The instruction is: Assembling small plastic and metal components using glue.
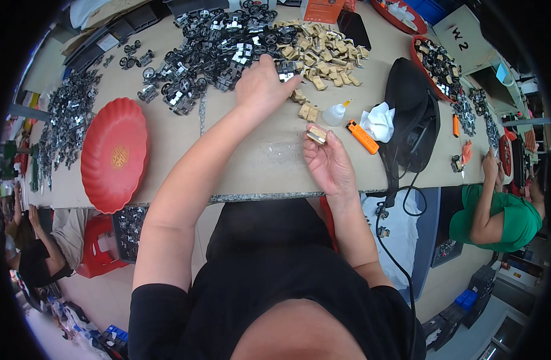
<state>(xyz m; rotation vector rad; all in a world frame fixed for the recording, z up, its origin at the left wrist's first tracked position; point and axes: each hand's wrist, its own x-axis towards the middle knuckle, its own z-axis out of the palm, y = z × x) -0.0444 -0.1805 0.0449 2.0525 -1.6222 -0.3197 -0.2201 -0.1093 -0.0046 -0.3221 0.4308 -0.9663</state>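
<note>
My left hand (261, 86) reaches into the near edge of a large pile of black and silver wheeled toy-vehicle parts (218, 45). Its thumb and fingers close around a black and silver toy chassis (286, 71), partly hidden by the hand. Lower and to the right, my right hand (330, 162) pinches a small tan toy part (317, 135) with a silvery edge, palm turned up. Just above that hand lie a few loose tan parts (308, 111) and a small white squeeze bottle (334, 114) with a yellow tip. A heap of tan parts (329, 54) adjoins the black pile.
An empty red scalloped tray (114, 156) rests at the left. On the right are an orange lighter-like object (363, 137), crumpled white tissue (378, 122), a black fan-like device (410, 120) with a cable, and a red tray of parts (434, 69). A person in green (497, 219) works farther right.
</note>
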